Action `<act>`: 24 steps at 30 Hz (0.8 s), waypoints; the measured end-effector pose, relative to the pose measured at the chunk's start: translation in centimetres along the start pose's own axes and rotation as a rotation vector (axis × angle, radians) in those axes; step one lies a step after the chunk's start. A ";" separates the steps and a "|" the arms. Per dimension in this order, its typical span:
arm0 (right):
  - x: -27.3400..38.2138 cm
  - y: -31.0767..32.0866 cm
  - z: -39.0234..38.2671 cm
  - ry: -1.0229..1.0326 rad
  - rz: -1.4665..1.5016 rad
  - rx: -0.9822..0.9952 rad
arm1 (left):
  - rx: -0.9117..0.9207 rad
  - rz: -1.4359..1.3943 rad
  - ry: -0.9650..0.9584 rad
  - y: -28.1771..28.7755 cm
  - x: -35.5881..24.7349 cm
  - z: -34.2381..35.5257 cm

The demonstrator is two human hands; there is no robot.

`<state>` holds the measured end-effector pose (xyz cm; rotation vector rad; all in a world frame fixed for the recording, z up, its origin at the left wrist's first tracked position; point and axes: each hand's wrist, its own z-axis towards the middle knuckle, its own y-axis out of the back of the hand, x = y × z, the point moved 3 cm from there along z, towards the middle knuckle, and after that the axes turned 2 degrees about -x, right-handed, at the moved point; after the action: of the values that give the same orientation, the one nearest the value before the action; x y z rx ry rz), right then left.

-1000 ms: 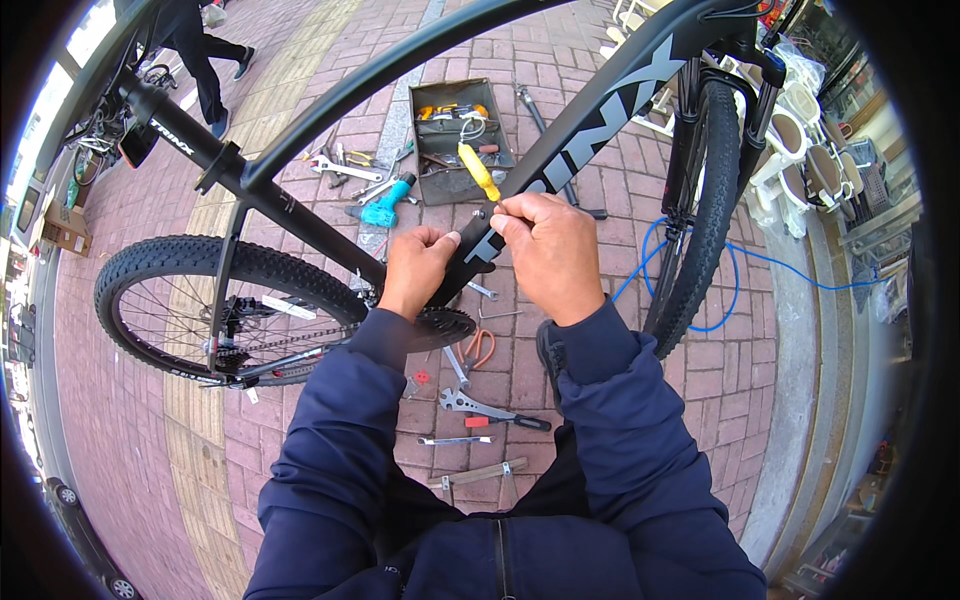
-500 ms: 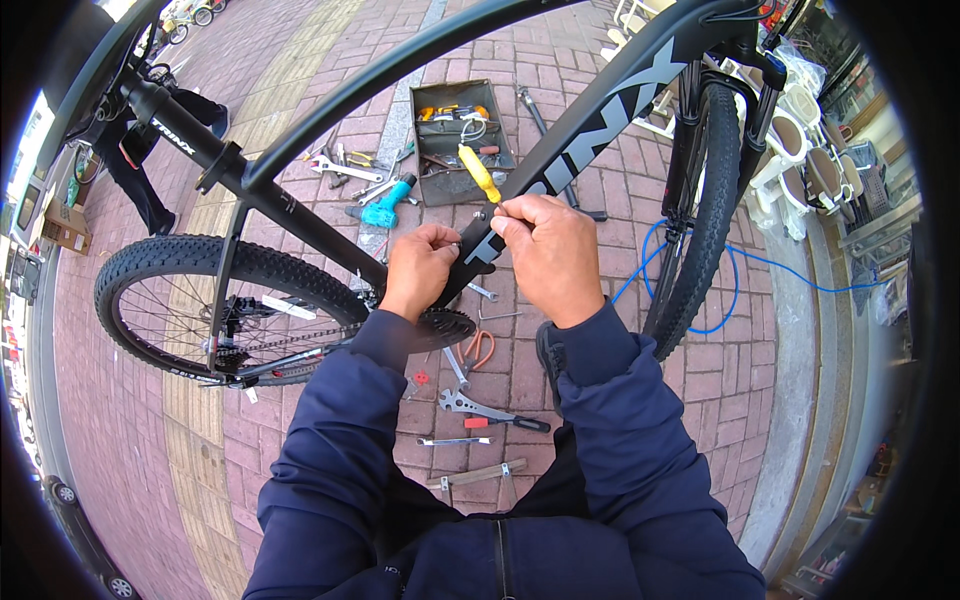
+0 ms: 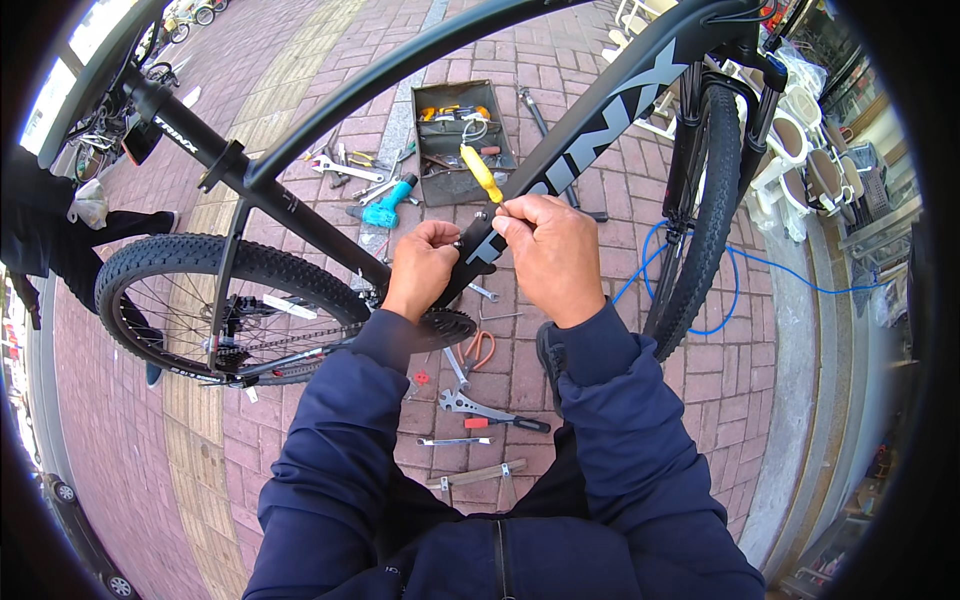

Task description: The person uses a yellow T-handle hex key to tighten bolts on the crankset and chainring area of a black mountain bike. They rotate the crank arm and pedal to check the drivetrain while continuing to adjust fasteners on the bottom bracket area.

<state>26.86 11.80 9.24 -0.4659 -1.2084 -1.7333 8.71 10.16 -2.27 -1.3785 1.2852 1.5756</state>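
A black bicycle frame [image 3: 560,150] with grey lettering runs diagonally across the view. My right hand [image 3: 550,250] is closed by the down tube, with a yellow-handled screwdriver [image 3: 480,172] sticking out past its thumb and fingers. The screwdriver's handle points away from me; its shaft is hidden. On the tube's other side my left hand [image 3: 420,265] has its fingers curled in a pinch. A small dark metal piece shows at those fingertips, too small to name. Between the hands, a small bolt [image 3: 482,216] stands on the tube.
Beyond the tube lie a tool box [image 3: 462,185], a teal cordless drill [image 3: 388,205] and an adjustable wrench [image 3: 345,168]. Pliers [image 3: 478,350] and more tools lie beneath. The rear wheel [image 3: 200,300] is left, the front wheel [image 3: 708,200] right, near a blue hose [image 3: 800,277]. A passerby [image 3: 50,220] walks at left.
My hands and the screwdriver have barely moved. The passerby at the left has come nearer, from behind the seat tube to beside the rear wheel, and a white bag now shows there.
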 end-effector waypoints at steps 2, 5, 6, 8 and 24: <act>0.0 0.0 0.0 -0.002 0.000 0.004 | -0.001 0.111 0.107 0.3 0.2 -0.1; 0.0 0.0 0.0 -0.016 0.000 0.007 | 0.024 0.211 0.101 0.4 0.2 -0.1; 0.0 0.0 0.0 -0.012 -0.001 0.003 | 0.026 0.139 0.047 0.3 0.1 -0.1; 0.0 0.1 0.0 -0.006 -0.005 -0.005 | 0.022 0.014 -0.010 0.0 0.1 0.0; -0.2 -0.1 0.0 -0.020 0.005 0.009 | 0.040 0.109 0.108 0.2 1.2 0.2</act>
<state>26.83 11.87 9.05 -0.4809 -1.2275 -1.7224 8.22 10.16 -3.40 -1.4057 1.4715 1.5561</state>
